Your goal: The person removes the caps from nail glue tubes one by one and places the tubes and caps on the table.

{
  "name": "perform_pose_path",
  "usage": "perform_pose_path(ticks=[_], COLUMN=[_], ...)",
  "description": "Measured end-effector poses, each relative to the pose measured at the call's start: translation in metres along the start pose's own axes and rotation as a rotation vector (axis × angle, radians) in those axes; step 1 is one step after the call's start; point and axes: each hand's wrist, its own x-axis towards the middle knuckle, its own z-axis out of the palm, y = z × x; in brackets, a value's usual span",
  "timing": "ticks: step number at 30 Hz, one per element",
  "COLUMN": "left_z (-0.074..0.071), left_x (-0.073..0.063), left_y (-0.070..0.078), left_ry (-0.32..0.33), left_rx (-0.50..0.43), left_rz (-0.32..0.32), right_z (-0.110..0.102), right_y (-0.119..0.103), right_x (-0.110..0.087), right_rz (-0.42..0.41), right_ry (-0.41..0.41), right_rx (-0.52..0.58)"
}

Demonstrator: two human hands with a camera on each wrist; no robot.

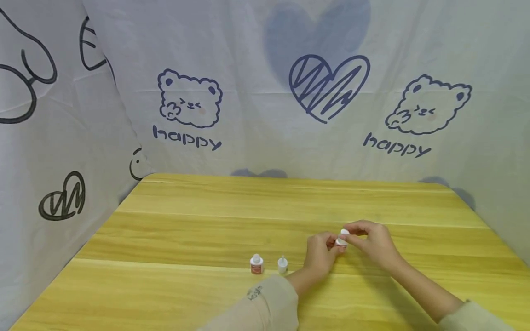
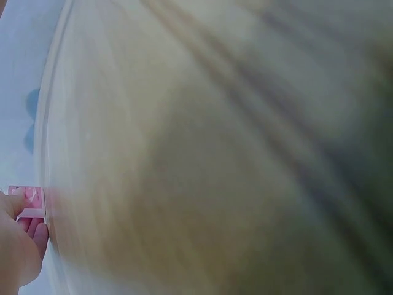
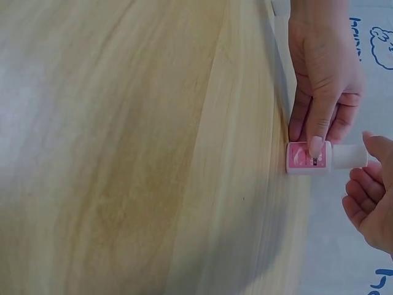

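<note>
Toward the right of the table, my left hand [image 1: 319, 253] holds a small white bottle with a pink label [image 3: 301, 157], its thumb pressed on the label. In the right wrist view a white cap [image 3: 347, 157] sits at the neck end of this bottle. My right hand [image 1: 377, 242] pinches that cap between thumb and fingers. The left wrist view shows only part of the left hand [image 2: 21, 249] and the label side of the bottle.
Left of the hands stands another small bottle with a red label [image 1: 256, 267], a pale nozzle on top. Next to it is a loose white cap [image 1: 282, 265] with a thin tip pointing up. A printed cloth [image 1: 256, 110] hangs behind the wood-grain table [image 1: 186, 239].
</note>
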Motion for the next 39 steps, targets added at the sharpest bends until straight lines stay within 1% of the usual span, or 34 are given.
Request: perform_pose_path(ticks=[9, 13, 21, 26, 29, 33, 39], left_z=[-0.0012, -0.002, -0.003, -0.0041, -0.0043, -0.0039, -0.0035], left_x=[-0.0001, -0.0007, -0.0011, -0.0006, -0.0004, 0.0003, 0.0018], left_y=[0.0, 0.0012, 0.0026, 0.0027, 0.003, 0.0026, 0.001], left_ry=[-0.002, -0.004, -0.01, -0.025, -0.028, -0.029, -0.049], left_rx=[0.006, 0.002, 0.018, 0.015, 0.011, 0.027, 0.026], left_rz=[0.01, 0.009, 0.035, 0.025, 0.004, -0.009, -0.004], right_z=[0.0047, 0.0052, 0.0033, 0.003, 0.0033, 0.0036, 0.0029], right_y=[-0.0044, -0.0043, -0.0043, -0.0041, -0.0043, -0.0047, -0.0047], right_x=[0.0015, 0.0022, 0.0026, 0.0034, 0.0037, 0.0035, 0.0024], right_rz=[0.03, 0.039, 0.04, 0.033, 0.018, 0.004, 0.005], right_ry=[0.039, 0.035, 0.027, 0.023, 0.027, 0.035, 0.032], right_rx=[-0.038, -0.047, -0.057, -0.067, -0.068, -0.067, -0.067])
